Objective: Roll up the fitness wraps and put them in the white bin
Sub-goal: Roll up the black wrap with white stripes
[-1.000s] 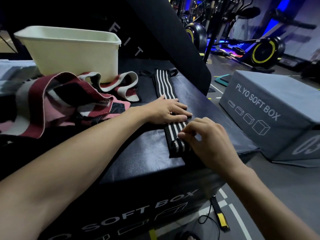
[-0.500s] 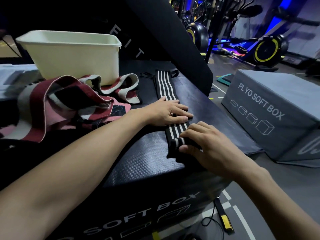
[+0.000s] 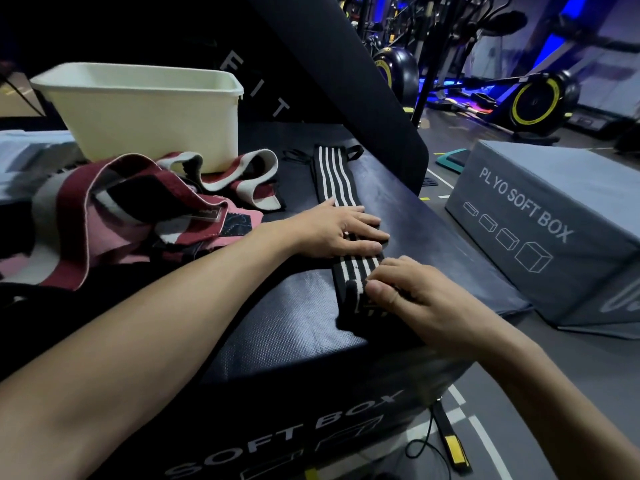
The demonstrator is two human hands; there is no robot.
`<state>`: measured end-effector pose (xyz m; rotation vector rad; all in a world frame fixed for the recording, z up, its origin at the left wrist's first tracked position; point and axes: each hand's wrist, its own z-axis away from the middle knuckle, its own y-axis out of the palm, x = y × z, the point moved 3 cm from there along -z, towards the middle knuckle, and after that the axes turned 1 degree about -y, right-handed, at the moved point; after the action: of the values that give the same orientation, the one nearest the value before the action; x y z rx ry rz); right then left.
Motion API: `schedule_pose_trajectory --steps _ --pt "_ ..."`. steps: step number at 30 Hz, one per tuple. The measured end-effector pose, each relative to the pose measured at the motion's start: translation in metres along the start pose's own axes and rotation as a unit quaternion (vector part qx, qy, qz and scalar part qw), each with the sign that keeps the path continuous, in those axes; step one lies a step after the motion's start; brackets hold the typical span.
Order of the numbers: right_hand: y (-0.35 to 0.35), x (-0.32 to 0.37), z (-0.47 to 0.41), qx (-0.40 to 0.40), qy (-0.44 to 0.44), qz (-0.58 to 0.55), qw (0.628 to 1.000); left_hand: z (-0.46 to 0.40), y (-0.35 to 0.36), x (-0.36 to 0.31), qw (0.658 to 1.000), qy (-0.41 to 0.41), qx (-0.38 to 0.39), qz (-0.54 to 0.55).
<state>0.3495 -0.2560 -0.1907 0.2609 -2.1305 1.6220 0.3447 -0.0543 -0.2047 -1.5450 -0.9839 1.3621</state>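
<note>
Looking down through the head camera, you had the long black elastic wrap with white stripes (image 3: 337,183) laid out lengthwise on the black padded plyo box (image 3: 284,327), running from the centre of the frame up toward the upper middle, where its small loop end lay. Your left hand (image 3: 337,232) was spread flat, palm down, across the strip at mid-frame, pinning it to the box top. Your right hand (image 3: 412,296), just below and right of it, had thumb and fingertips (image 3: 379,291) curled over the near end of the wrap, pinching the first fold of a small roll.

The wrap looked light, soft and stretchy, so I judged it would spring loose unless you kept tension on it. The best hold seemed to be across the full width of the rolled end, thumb underneath, fingers on top, with the flat hand sliding back as the roll advanced.

The white rectangular plastic bin (image 3: 145,123) stood in the upper left of the frame on the same box top, well apart from the roll; I could not see whether anything lay inside. In front of it, at left, lay a loose heap of maroon, pink and white wraps (image 3: 117,216), not yet rolled. A grey soft box printed with lettering (image 3: 540,233) sat on the floor at right.
</note>
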Motion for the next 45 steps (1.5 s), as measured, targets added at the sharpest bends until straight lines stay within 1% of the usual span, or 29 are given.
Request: schedule_pose_trajectory --steps 6,11,16,19,25,27,30,32,36,39,42,45 --pt "-0.003 0.0 0.004 -0.036 0.006 -0.056 0.998 -0.001 0.0 0.001 1.0 0.006 -0.006 0.001" --pt "-0.004 0.002 0.004 -0.054 0.009 -0.023 0.998 -0.002 0.0 0.0 0.999 0.026 -0.021 0.017" --pt "-0.003 0.002 0.007 -0.068 0.015 -0.023 0.997 -0.006 -0.001 -0.002 0.999 0.028 -0.039 0.025" --pt "0.001 0.004 0.005 -0.056 0.011 -0.004 0.998 -0.005 -0.001 -0.003 0.998 0.03 -0.047 0.028" --pt "0.001 0.008 -0.003 -0.013 0.054 0.015 0.998 -0.004 -0.001 -0.004 0.996 0.016 -0.069 0.049" --pt "0.005 0.009 -0.009 0.0 0.081 0.03 0.996 -0.004 -0.002 -0.005 0.996 0.016 -0.073 0.051" --pt "0.008 0.009 -0.017 -0.011 0.128 0.031 0.991 -0.004 -0.001 -0.004 0.996 0.011 -0.063 0.057" --pt "0.007 0.011 -0.021 -0.016 0.135 0.032 0.99 -0.006 0.001 -0.002 0.996 0.008 -0.059 0.064" --pt "0.006 0.007 -0.021 -0.046 0.134 0.006 0.99 -0.005 0.002 -0.003 0.995 0.011 -0.062 0.077" --pt "0.01 0.01 -0.022 -0.111 0.103 -0.019 0.988 -0.003 0.0 -0.002 0.993 0.007 -0.061 0.103" --pt "0.013 0.011 -0.023 -0.156 0.083 -0.01 0.984 -0.003 0.0 -0.001 0.993 -0.004 -0.051 0.107" --pt "0.011 0.011 -0.02 -0.182 0.057 0.018 0.981 -0.003 0.001 -0.002 0.992 -0.001 -0.063 0.108"
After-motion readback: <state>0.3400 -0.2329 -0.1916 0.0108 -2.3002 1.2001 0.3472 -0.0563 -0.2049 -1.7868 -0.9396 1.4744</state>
